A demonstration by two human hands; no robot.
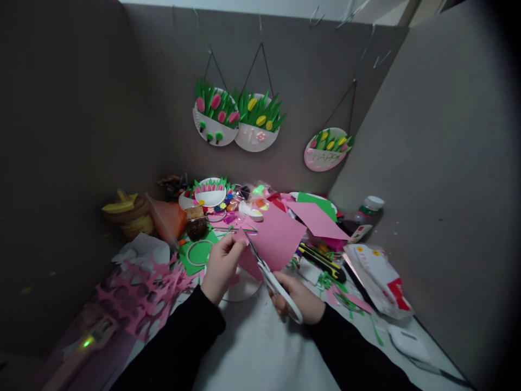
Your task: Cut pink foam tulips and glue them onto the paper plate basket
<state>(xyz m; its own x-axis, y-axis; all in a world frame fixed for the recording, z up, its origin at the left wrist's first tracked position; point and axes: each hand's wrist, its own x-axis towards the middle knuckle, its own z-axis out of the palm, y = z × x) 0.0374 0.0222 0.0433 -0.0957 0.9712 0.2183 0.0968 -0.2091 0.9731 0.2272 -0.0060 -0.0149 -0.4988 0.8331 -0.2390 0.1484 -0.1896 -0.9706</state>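
My left hand (223, 266) is closed, pinching the left edge of a large pink paper sheet (280, 233) between thumb and fingers. My right hand (299, 298) grips the white handles of a pair of scissors (271, 278). Their dark blades point up and left and meet the paper close to my left fingertips. Beneath the sheet, part of a white paper plate (244, 288) shows on the table. Whether the blades are parted is hard to make out.
Pink scraps with round holes (138, 293) are heaped at left, near a green sheet (209, 247). At right lie a yellow-black utility knife (323, 262), a white-red packet (380, 279) and a lidded bottle (368, 212). Decorated paper plates (258, 138) hang on the grey partition.
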